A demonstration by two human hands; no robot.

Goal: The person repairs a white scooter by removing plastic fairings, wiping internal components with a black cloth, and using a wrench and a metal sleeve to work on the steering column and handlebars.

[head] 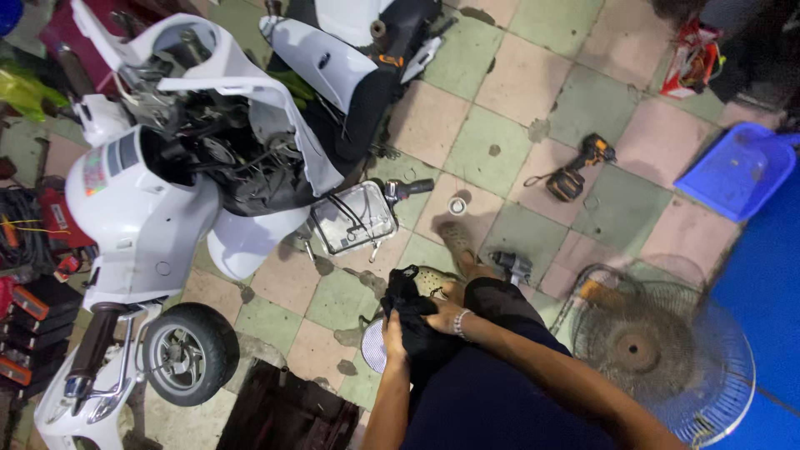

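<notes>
Black cloth (417, 321): bunched at bottom centre, over the person's lap, gripped by both hands. Left hand (393, 337): clenched on the cloth's lower edge. Right hand (443, 315): fingers closed on the cloth at 3 o'clock of it, bracelet at wrist. White scooter (158, 208), panels stripped: 10 o'clock. Cordless drill (577, 171): 1 o'clock, on tiled floor (500, 142). Floor fan (658, 350): 3 o'clock, just beside. Blue tray (737, 171): 2 o'clock.

A black cloth (414, 321) hangs bunched and crumpled between both hands, close against the person's lap, its upper end drooping loose in folds. Behind it a round, pale disc (374, 347) shows partly, lying low near the tiled floor.
</notes>
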